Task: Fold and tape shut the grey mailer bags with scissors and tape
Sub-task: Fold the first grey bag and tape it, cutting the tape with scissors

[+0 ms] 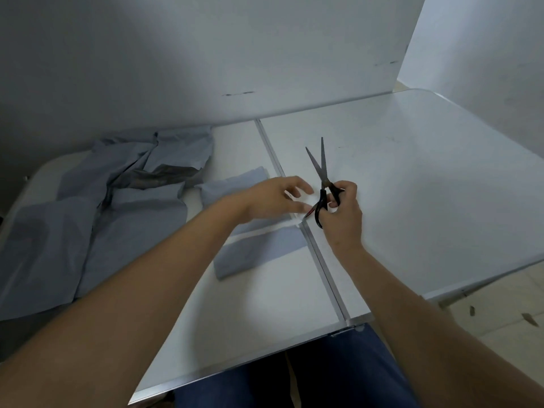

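Head view: folded grey mailer bag [259, 251] lies near the table [265, 304] centre seam, strip of tape across it — sealing step judged under way.
Left hand [273, 198] sits over the tape end with fingers curled, seemingly pinching it; the contact is blurred. Right hand [341, 207] grips the scissors [322, 184], blades slightly parted and pointing away — likely poised to cut. Tape roll not discernible. Unfolded mailer bags [88, 216] lie heaped far left.

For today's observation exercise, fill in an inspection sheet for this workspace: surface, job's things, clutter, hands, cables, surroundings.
Surface: white folding table, metal seam down its middle.
Job's things: folded grey mailer with a pale tape strip across it; scissors, blades apart.
Clutter: pile of loose grey mailers at left.
Hands: right hand grips the scissors; left hand holds the tape over the mailer.
Cables: nothing seen.
Surroundings: white wall panel; tiled floor.
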The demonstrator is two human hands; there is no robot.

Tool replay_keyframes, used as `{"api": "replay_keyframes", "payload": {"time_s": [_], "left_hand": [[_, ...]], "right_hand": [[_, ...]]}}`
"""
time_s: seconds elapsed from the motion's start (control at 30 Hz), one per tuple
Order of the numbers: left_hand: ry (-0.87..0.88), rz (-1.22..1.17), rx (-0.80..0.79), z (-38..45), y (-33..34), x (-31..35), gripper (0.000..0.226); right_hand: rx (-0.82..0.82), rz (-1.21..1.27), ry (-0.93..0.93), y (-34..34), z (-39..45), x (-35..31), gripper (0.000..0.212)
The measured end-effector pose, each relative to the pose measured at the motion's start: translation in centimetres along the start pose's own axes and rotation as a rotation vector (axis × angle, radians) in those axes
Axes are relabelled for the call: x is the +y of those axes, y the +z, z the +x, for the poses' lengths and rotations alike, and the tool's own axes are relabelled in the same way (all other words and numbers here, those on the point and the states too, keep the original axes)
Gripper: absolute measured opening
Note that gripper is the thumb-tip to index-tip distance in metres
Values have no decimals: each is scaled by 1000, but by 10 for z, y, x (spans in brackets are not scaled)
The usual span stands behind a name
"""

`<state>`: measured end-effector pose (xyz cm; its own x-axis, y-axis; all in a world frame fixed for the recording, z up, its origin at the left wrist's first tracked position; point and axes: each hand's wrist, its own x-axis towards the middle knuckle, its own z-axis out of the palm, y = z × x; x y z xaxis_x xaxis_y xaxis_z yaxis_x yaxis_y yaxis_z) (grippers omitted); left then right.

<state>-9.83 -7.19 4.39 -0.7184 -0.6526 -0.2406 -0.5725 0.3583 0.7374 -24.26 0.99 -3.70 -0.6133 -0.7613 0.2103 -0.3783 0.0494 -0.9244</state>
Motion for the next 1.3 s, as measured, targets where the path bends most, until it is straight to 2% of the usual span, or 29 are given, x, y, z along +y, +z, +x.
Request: {"api": "replay_keyframes", "payload": {"time_s": [0.17,0.23,0.33,0.53,0.67,0.83,1.03,1.3], "left_hand": [[-79,-202,-29,15,-2,3,35],[-127,-207,-30,16,0,-1,38],[-159,-190,-61,17,3,-6,32],[-155,-428,-20,11,1,-16,29],[-166,-546,14,7,2,-18,26],[-169,-605,21,5,5,-17,20],[-163,-636,32,2,8,-11,19],[-202,-635,70,-4,5,-8,20]], "right_hand": [[-9,-50,-27,-3,0,-4,41],[-5,-57,-36,-6,0,-7,39],[-20,-65,-21,-9,1,-12,39],[-158,-118,114,-30,3,-16,37],[-309,-186,195,-60,-5,-24,35],[-507,-257,273,-100,-25,-39,28],[-737,-337,377,-117,-43,-40,31],[-750,-289,371,-92,-41,-43,36]]}}
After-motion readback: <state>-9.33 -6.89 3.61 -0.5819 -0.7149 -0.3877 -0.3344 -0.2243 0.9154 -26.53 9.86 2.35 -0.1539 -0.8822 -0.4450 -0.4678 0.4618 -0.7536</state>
